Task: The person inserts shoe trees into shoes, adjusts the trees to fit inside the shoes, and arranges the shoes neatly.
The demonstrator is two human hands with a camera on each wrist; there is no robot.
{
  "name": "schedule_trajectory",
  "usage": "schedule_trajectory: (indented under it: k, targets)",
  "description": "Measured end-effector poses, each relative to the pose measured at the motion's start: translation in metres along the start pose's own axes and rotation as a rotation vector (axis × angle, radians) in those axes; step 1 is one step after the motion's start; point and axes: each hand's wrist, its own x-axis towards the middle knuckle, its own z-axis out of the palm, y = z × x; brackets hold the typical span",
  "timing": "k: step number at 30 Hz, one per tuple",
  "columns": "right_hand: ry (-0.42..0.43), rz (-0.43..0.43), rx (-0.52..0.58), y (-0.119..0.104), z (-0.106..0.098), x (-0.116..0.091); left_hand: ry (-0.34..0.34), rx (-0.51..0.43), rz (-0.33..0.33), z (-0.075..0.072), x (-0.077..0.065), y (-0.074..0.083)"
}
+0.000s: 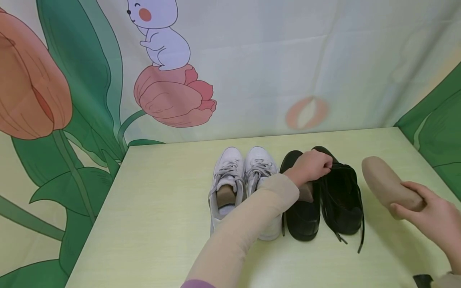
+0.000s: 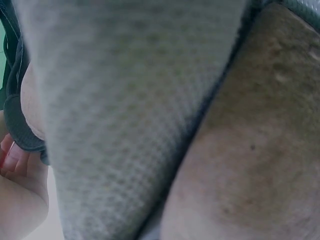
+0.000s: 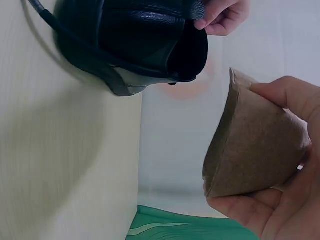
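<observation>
My right hand [image 1: 432, 216] grips a brown moulded cardboard shoe insert [image 1: 390, 184], held in the air to the right of the black shoes. In the right wrist view the insert [image 3: 260, 145] shows its open hollow end, with thumb and fingers on opposite sides. With my left hand [image 1: 313, 166] I pinch the tongue of the right black shoe [image 1: 343, 200], whose opening faces up and looks hollow. Beside it, partly under my left wrist, the left black shoe [image 1: 304, 224] has a brown insert [image 1: 306, 192] inside. Grey mesh fabric [image 2: 130, 115] fills the left wrist view, blurred.
A pair of white lace-up sneakers [image 1: 228, 172] stands left of the black shoes, partly behind my left sleeve; one holds a brown insert [image 1: 225, 196]. Black laces [image 1: 361, 236] trail onto the pale table [image 1: 155, 224]. A printed curtain [image 1: 252, 80] hangs along the table's back edge.
</observation>
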Motion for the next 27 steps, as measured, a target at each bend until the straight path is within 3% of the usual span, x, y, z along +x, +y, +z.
schedule_trajectory:
  k: [21, 27]
  targets:
    - [-0.056, -0.151, 0.041, -0.021, -0.005, -0.010, -0.006, -0.016, 0.016, -0.001, -0.003, -0.001]
    - [-0.122, -0.179, 0.075, -0.023, -0.005, -0.009, -0.016, 0.013, 0.020, -0.003, -0.001, -0.001]
